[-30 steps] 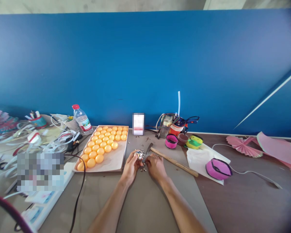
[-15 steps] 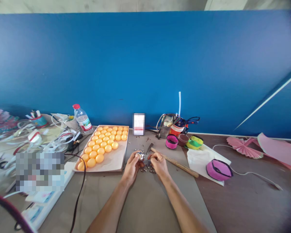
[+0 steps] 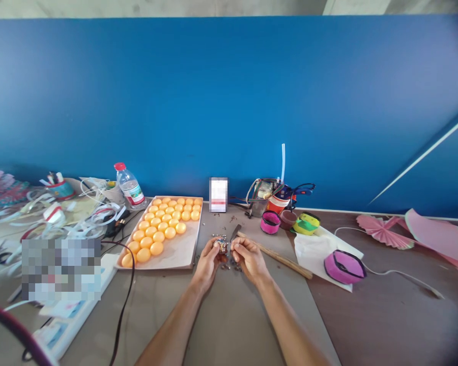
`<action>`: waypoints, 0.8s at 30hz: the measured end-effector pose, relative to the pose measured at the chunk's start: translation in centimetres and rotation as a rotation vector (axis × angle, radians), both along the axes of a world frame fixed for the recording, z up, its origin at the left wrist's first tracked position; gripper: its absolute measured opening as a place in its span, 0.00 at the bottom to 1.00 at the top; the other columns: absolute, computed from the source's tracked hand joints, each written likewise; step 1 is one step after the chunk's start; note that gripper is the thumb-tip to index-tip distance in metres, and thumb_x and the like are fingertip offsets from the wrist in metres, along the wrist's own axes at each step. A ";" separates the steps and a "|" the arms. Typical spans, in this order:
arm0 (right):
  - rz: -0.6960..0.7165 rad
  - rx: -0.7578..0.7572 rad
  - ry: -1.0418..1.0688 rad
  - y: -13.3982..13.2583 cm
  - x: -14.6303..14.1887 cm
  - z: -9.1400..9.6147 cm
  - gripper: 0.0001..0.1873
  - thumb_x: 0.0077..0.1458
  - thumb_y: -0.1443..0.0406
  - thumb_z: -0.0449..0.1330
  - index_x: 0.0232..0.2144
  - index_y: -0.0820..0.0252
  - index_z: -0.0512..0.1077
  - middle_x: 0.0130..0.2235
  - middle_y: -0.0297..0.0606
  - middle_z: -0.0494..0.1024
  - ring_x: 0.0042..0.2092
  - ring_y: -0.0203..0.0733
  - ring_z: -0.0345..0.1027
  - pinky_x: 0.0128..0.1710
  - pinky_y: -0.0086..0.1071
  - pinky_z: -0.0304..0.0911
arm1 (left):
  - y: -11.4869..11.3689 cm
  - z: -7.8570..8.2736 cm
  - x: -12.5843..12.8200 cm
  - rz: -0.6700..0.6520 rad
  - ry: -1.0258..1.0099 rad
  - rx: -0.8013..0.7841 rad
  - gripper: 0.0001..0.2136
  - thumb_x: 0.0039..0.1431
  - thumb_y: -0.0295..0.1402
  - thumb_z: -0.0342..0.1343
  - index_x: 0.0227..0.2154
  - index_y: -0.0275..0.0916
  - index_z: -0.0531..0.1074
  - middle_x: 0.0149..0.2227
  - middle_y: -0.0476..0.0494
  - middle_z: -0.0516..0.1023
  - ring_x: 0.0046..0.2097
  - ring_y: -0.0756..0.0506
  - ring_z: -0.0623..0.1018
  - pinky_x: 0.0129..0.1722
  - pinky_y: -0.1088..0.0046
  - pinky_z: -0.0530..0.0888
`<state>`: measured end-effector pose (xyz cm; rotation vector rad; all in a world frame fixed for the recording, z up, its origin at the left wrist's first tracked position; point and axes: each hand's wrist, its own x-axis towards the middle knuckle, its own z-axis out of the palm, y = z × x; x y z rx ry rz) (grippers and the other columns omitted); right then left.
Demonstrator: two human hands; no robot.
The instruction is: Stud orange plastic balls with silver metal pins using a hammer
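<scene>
My left hand (image 3: 207, 263) is closed around a shiny silvery object with a bumpy surface (image 3: 223, 246); its exact kind is unclear. Just to the right, my right hand (image 3: 251, 260) has thumb and fingers pinched together close to that object. Whatever the pinch holds is too small to make out. Small shiny metal pieces (image 3: 235, 266) lie scattered on the table mat between and below the hands. Behind my right hand rests a hammer (image 3: 286, 261), its wooden handle slanting toward the right and its dark head near the fingertips.
Left of the hands stands a shallow tray (image 3: 181, 250) with many orange balls. Beyond it are a water bottle (image 3: 133, 190) and a power strip (image 3: 74, 315) with cables. Pink (image 3: 270, 222) and yellow-green (image 3: 306, 223) round containers, plus a purple one (image 3: 344, 267), sit rightward. A phone-like screen (image 3: 218, 194) stands behind.
My right hand has risen slightly from the loose metal pieces and moved left toward the silvery object. My left hand stays nearly in place, still holding it.
</scene>
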<state>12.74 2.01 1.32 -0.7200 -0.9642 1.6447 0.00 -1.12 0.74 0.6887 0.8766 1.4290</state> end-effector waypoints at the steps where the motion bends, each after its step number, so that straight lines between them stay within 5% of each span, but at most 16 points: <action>1: 0.012 0.003 -0.019 -0.1 0.0 0.0 0.10 0.42 0.61 0.62 0.25 0.60 0.66 0.25 0.30 0.70 0.19 0.27 0.55 0.20 0.25 0.48 | 0.0 0.0 0.0 0.000 0.006 0.002 0.17 0.48 0.42 0.58 0.39 0.37 0.69 0.32 0.47 0.73 0.30 0.50 0.71 0.30 0.75 0.68; 10: -0.049 0.151 -0.383 -0.6 -0.3 0.1 0.08 0.45 0.61 0.59 0.24 0.59 0.66 0.20 0.28 0.63 0.22 0.31 0.54 0.23 0.26 0.50 | -0.1 -0.1 0.1 -0.019 0.097 -0.003 0.17 0.51 0.43 0.55 0.40 0.38 0.66 0.32 0.48 0.72 0.29 0.50 0.72 0.28 0.75 0.69; 24: 0.000 0.159 -0.413 -0.6 -0.3 -0.5 0.08 0.46 0.60 0.58 0.24 0.60 0.67 0.22 0.29 0.64 0.24 0.31 0.56 0.24 0.26 0.54 | -0.2 0.1 0.4 -0.022 0.203 -0.022 0.22 0.49 0.45 0.56 0.43 0.38 0.63 0.29 0.49 0.70 0.24 0.51 0.71 0.24 0.74 0.70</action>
